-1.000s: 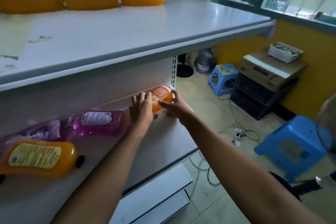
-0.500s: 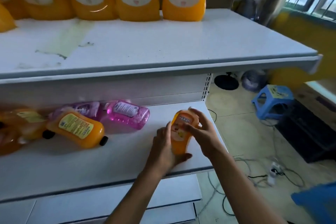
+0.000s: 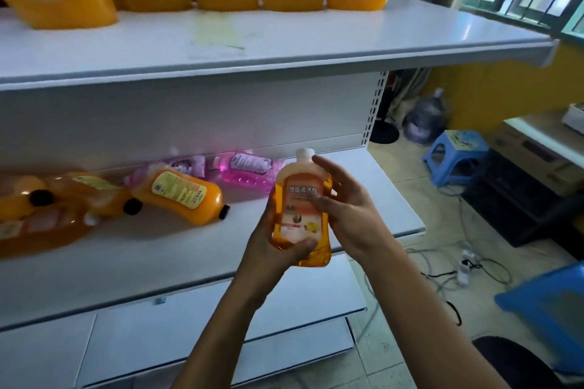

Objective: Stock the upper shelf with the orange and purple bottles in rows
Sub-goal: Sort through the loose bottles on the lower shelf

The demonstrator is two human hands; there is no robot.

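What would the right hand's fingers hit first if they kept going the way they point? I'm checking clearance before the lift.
The right hand points left across the small orange bottle it holds, so the bottle blocks it at once. Past that, probably the left hand; depth is unclear.

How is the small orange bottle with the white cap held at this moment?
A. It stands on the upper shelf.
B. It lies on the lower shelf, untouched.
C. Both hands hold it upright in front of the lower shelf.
C: the left hand grips the base of the small orange bottle and the right hand holds its side, cap up.
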